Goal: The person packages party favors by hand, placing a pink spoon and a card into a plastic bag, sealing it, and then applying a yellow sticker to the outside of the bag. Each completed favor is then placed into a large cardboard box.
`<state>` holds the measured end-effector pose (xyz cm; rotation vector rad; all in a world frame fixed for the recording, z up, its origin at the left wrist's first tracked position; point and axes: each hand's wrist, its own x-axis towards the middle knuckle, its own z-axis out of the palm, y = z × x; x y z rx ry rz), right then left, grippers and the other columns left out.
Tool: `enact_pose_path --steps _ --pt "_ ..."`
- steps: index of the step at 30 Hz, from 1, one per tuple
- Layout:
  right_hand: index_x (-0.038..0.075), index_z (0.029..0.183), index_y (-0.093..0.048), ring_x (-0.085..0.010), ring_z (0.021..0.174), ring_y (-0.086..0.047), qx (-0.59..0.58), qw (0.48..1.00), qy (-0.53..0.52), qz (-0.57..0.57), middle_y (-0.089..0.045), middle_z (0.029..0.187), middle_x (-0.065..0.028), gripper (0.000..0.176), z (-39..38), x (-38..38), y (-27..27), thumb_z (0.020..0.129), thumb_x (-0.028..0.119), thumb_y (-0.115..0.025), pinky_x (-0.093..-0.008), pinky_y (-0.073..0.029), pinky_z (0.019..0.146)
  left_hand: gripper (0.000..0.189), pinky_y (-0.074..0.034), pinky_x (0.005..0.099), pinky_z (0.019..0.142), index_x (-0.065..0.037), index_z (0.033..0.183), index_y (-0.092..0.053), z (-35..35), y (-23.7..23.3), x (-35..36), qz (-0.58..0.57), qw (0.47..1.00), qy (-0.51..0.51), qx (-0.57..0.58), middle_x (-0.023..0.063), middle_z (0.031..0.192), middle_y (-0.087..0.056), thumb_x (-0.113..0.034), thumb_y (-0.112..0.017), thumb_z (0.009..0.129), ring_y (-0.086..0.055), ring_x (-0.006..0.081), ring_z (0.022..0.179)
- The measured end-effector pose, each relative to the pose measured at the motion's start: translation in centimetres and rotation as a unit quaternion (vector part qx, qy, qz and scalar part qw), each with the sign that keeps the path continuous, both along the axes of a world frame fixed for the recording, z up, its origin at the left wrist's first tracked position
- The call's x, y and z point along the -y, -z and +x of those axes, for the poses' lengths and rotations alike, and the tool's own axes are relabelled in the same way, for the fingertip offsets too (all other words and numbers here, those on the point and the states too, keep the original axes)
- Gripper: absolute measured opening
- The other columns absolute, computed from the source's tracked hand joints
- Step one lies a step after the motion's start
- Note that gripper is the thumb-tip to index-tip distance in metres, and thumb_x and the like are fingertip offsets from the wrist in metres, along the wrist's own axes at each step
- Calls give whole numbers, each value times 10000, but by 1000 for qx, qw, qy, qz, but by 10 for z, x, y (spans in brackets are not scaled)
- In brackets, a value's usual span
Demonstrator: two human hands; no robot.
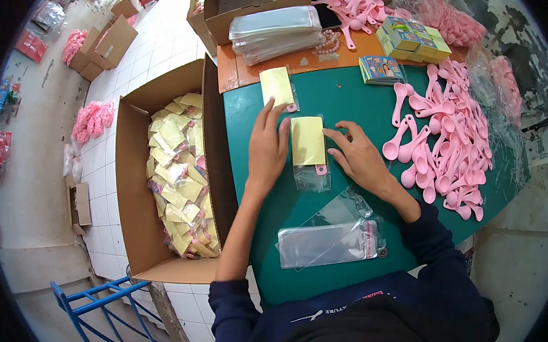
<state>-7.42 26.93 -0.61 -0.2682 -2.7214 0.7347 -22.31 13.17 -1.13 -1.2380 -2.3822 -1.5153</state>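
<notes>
On the green table lies a clear plastic bag (312,180) with a pale yellow card (308,140) and a pink spoon (321,169) in it; only the spoon's handle end shows. My right hand (358,156) is at the card's right edge, index fingertip against it, thumb apart. Farther up, a second bagged yellow card (276,86) lies under the fingertips of my left hand (266,143), whose fingers are stretched out. A bit of pink shows at its lower corner. Nearer my body sits a stack of clear bags (325,244), with loose bags on top.
Left of the table, a large cardboard box (134,192) holds many finished-looking packets. Pink spoons (450,135) are heaped at right. Card stacks (381,69), yellow-green card bundles (413,39) and more bags (275,30) stand at the back. A blue metal frame (100,301) is lower left.
</notes>
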Motion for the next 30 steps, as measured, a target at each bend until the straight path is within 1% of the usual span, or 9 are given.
enact_pose_path --steps 3,5,6,8,9,10,16,22,30 --pt "80 1133 -559 -287 921 -534 -18 998 -29 -54 -504 1114 -136 346 4 -1 0 796 108 -634 -372 -461 789 193 -421 384 813 -38 1007 -580 39 -2 34 -110 993 12 49 136 984 -573 -143 -616 849 -582 276 916" --pt "81 1107 -575 -289 963 -527 -15 995 -67 -76 -510 1142 -121 319 2 1 -2 795 111 -633 -378 -452 817 220 -399 362 729 -57 970 -570 61 -4 51 -153 988 17 -17 94 903 -543 -162 -668 802 -560 248 826" --pt "85 1099 -580 -293 999 -514 -26 995 -83 -42 -505 1167 -118 311 -1 1 0 794 113 -633 -386 -442 839 239 -388 351 686 -67 951 -566 69 -4 55 -173 983 19 -50 73 862 -528 -171 -694 778 -550 235 781" --pt "94 1083 -590 -301 1071 -489 -50 992 -113 30 -496 1218 -112 294 -6 3 5 793 118 -634 -402 -421 883 257 -381 341 686 -75 948 -555 76 0 58 -205 977 3 -51 55 837 -531 -168 -708 764 -545 219 766" --pt "104 1081 -593 -303 1099 -473 -39 993 -106 24 -489 1236 -111 292 -6 5 6 794 124 -634 -409 -409 899 266 -378 336 685 -79 946 -550 78 3 58 -219 974 -6 -51 46 824 -532 -167 -715 756 -542 211 759" --pt "113 1080 -596 -305 1127 -456 -28 994 -99 19 -483 1254 -110 289 -6 6 8 794 131 -635 -417 -397 914 302 -378 325 697 -73 988 -535 77 9 57 -205 979 -9 2 32 789 -555 -145 -713 755 -557 188 734" --pt "148 1091 -601 -312 1159 -437 -7 996 -86 6 -474 1273 -94 293 -7 3 11 800 158 -635 -426 -383 935 283 -388 320 697 -51 1027 -514 79 9 63 -115 981 -11 156 33 787 -605 -54 -658 783 -577 168 669" --pt "140 1096 -592 -310 1143 -448 -17 996 -83 12 -473 1281 -92 297 -9 1 14 801 157 -627 -425 -391 918 202 -401 338 700 -54 1003 -555 84 3 77 -136 984 -48 105 48 835 -600 -38 -610 810 -577 179 730" --pt "125 1117 -581 -307 1131 -457 -19 997 -75 5 -464 1296 -101 312 -11 -2 17 808 134 -617 -426 -390 920 161 -416 350 676 -95 958 -605 87 0 81 -192 981 28 -29 65 900 -559 -67 -627 800 -579 223 773"
